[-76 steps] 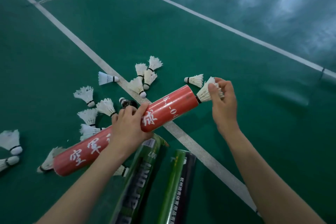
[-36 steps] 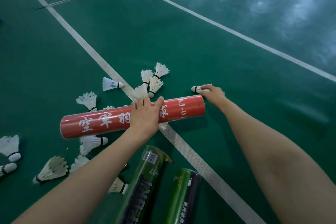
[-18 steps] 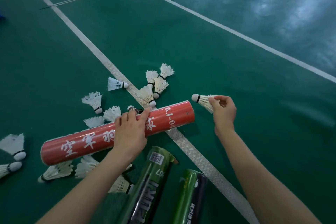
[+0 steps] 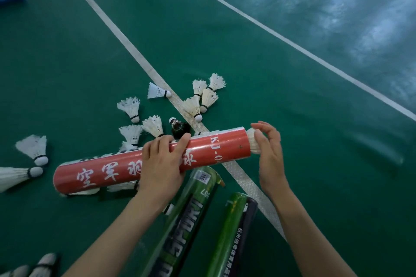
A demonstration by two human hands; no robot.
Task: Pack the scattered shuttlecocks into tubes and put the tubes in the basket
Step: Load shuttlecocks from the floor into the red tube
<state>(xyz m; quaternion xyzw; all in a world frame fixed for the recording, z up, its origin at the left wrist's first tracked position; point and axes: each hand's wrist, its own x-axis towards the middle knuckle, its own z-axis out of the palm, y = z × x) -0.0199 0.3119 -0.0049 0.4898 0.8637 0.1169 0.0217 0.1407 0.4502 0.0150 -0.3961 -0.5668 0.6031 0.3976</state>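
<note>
Midway, left grip (image 4: pixel 161 164) clasps red tube (image 4: pixel 101 171) — right grip (image 4: pixel 269 153), released, presses shuttlecock (image 4: pixel 253 143) at rim.

head view, close, angled down at floor (image 4: pixel 292 119)

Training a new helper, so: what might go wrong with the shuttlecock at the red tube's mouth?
The right hand presses the feathers of the shuttlecock sticking out of the red tube; they may bend or crush. The left hand grips the tube only mid-length, so it may swing off line under the push.
</note>
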